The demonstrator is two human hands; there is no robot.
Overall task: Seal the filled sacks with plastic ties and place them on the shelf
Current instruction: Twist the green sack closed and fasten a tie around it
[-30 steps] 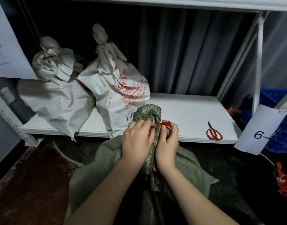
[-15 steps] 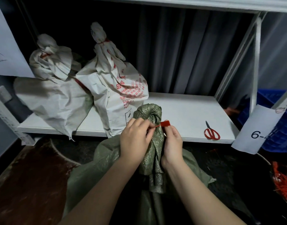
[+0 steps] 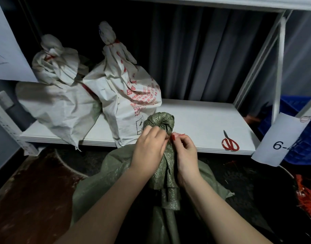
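A green woven sack point(image 3: 116, 173) stands on the floor in front of me, its top bunched into a twisted neck point(image 3: 160, 121). My left hand point(image 3: 148, 147) grips the neck from the left. My right hand point(image 3: 185, 152) pinches a red plastic tie point(image 3: 176, 136) wrapped at the neck's right side. Two white sacks lie on the white shelf point(image 3: 200, 124): one with red print point(image 3: 126, 95) and a plain one point(image 3: 57, 95) to its left, both tied with red ties.
Red scissors point(image 3: 229, 142) lie on the shelf's right front. A paper label point(image 3: 281, 140) hangs on the right shelf post, with a blue crate point(image 3: 302, 127) behind it. A dark tub of loose red ties point(image 3: 308, 196) sits at lower right.
My right hand has shifted up and right, drawing the red tie's end out from the neck. The left hand keeps its grip on the neck.
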